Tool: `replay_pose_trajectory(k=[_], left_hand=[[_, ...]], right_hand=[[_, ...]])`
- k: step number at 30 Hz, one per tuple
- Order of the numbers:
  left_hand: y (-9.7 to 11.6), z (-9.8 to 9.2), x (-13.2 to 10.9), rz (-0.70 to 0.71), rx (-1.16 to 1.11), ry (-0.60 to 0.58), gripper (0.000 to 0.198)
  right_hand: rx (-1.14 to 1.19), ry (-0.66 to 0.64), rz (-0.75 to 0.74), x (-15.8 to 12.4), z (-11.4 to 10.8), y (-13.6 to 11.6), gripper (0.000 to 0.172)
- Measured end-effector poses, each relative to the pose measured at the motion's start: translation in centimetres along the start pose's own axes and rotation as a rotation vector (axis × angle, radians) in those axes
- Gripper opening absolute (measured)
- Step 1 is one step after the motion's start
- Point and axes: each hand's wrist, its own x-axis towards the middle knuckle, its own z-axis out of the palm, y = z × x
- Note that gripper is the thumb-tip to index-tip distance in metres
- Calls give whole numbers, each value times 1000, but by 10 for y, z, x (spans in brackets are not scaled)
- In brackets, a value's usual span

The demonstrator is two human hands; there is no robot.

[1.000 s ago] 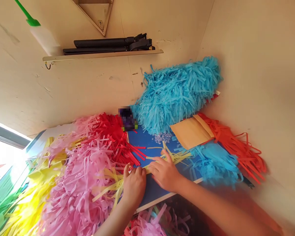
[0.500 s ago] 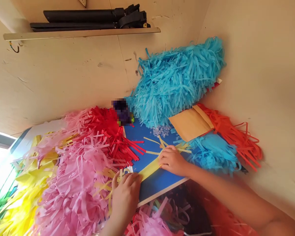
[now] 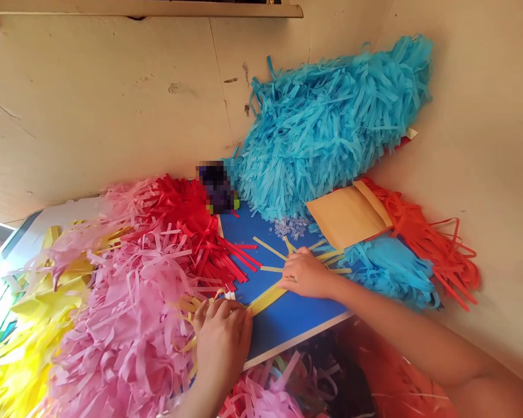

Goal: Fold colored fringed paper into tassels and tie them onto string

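Note:
A strip of yellow tissue paper (image 3: 267, 299), fringed at both ends, stretches slantwise across the blue board (image 3: 287, 328). My left hand (image 3: 224, 332) is closed over its near-left end, and loose fringe comes out beside the pink pile. At the far-right end, the fingers of my right hand (image 3: 307, 275) are pressed together on the strip. Yellow fringe strands (image 3: 270, 247) fan out past this hand. Between my hands the middle band looks narrow and flat. My fingertips are partly hidden.
Pink fringe (image 3: 135, 313), red fringe (image 3: 187, 220) and yellow fringe (image 3: 30, 348) heap up on the left. Large blue tassels (image 3: 331, 128) lean on the wall. A brown envelope (image 3: 351, 215) lies on orange fringe (image 3: 422, 244). Small clear pieces (image 3: 292, 226) lie behind the strip.
The view has tipped downward, so the shelf has mostly left the top. Both hands stay on the yellow strip, whose middle band looks narrower than before.

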Motion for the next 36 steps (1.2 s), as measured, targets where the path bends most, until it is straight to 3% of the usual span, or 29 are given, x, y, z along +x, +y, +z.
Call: replay_pose_trajectory(k=[7, 14, 18, 20, 22, 25, 27, 32, 36], left_hand=[[2, -5, 8, -47, 40, -77, 27], [3, -7, 16, -85, 98, -190, 25], [8, -9, 17, -27, 197, -80, 6], [11, -8, 16, 125, 249, -8, 24], [14, -7, 15, 273, 281, -8, 27], [15, -6, 16, 344, 291, -64, 18], [13, -7, 19, 363, 279, -101, 20], [11, -15, 27, 367, 246, -149, 33], [21, -12, 26, 346, 227, -88, 12]], right_hand=[[-8, -83, 26, 7, -7, -4, 22], [-39, -138, 58, 16, -6, -5, 31], [-73, -120, 93, 16, -6, -7, 28], [-128, -29, 121, 10, -5, -14, 25], [-223, 142, 51, 0, -4, -22, 22], [-313, 338, -271, -14, 3, -31, 2], [-301, 336, -439, -20, 10, -31, 8], [-434, 344, -594, -11, 21, -26, 26], [-425, 355, -607, -4, 22, -29, 25]])
